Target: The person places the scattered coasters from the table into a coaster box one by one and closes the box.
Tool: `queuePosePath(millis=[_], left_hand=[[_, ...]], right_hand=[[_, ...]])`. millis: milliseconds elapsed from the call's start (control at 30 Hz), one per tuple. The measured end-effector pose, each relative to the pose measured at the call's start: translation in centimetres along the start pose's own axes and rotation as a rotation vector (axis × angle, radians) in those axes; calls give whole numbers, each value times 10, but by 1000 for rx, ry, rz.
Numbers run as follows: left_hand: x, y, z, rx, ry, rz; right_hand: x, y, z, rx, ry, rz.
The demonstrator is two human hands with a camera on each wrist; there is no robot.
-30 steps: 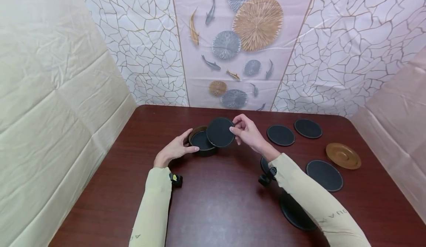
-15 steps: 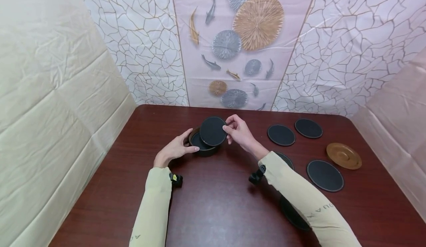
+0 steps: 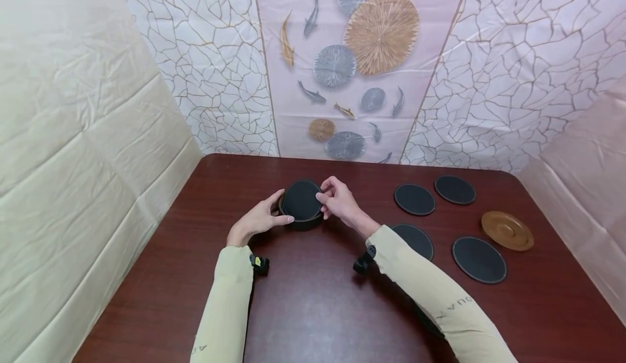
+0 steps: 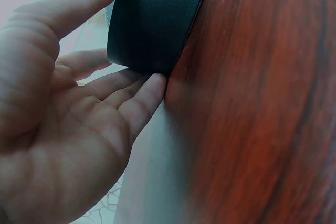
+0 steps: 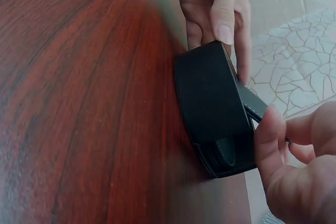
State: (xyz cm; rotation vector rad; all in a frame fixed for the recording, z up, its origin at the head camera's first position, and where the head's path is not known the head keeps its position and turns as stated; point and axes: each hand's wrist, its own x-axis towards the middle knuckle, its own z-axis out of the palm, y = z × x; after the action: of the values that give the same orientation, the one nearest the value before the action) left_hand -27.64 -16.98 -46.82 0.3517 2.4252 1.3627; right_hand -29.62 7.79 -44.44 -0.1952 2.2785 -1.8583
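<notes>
My left hand (image 3: 259,221) grips the holder (image 3: 304,225) near the far edge of the counter (image 3: 313,298). At the holder's mouth my right hand (image 3: 340,204) pinches a tilted disc (image 3: 301,200). Further right, I see black discs (image 3: 414,199), then a brown lid (image 3: 507,231).

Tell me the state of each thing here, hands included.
Round black holder: upright, open at the top
Held black disc: tilted at the holder's opening
Loose black discs: lying flat, two partly hidden
Brown disc: lying flat, apart from the holder
Left hand: gripping the holder
Right hand: pinching the held disc
</notes>
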Motion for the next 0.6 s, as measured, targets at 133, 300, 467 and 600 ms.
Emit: queuePosePath(millis=[133,300,467,600], left_hand=[[-4,8,-2,-35,-18,7],[-18,31,-5,-92,-61,-20],[-19,31,-6,-109,-68,-32],[-20,31,-5,-116,-66,-26]], right_hand=[[1,0,3,-103,4,24],[1,0,1,-205,9,34],[0,-2,-2,-350,-6,23],[-3,-5,-6,-537,-9,-5]])
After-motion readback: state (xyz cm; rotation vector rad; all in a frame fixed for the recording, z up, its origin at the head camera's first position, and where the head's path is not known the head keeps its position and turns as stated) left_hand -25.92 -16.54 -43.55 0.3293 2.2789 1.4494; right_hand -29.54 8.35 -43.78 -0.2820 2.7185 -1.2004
